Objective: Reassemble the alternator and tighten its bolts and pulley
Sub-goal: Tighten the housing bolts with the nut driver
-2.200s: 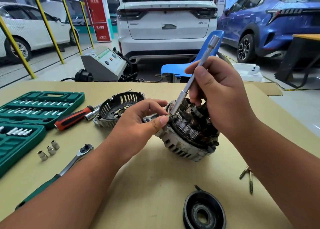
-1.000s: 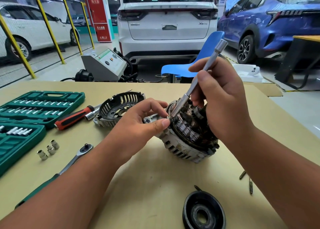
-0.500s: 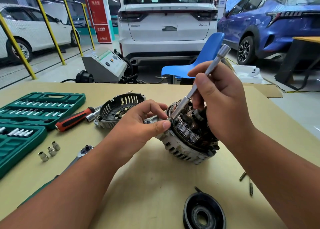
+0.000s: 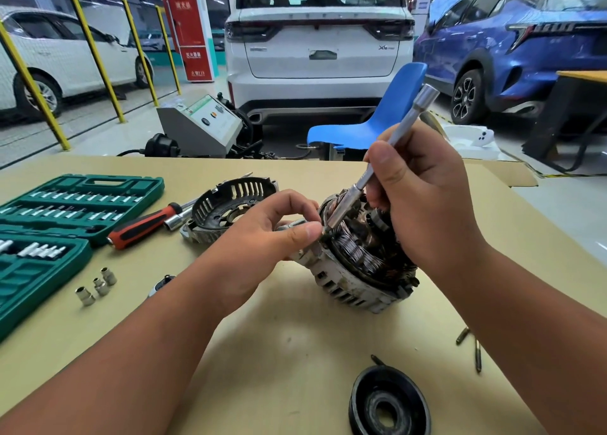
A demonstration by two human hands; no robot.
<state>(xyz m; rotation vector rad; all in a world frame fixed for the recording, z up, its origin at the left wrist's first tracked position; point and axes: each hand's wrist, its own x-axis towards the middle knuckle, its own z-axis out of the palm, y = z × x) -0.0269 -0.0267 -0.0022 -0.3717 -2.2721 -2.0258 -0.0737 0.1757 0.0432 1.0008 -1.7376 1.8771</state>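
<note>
Pinches the alternator (image 4: 358,270) by its left rim at the middle of the table (image 4: 295,336) with the left hand (image 4: 262,240), grips the tilted socket extension (image 4: 394,142) in the right hand (image 4: 423,198), and may slip off, gouging the copper windings (image 4: 354,247).

I have one view to work from — a wide-angle camera worn on the head, facing forward and tipped down over the table (image 4: 289,352). It sits close: both forearms come in from the near corners. The left hand (image 4: 262,237) gripping the alternator (image 4: 354,277) and the right hand (image 4: 423,201) holding the silver driver (image 4: 413,114) fill the middle. Far ahead — past the table's far edge — it takes in the white car (image 4: 318,40), and the yellow posts (image 4: 96,56) lean at far left.
</note>
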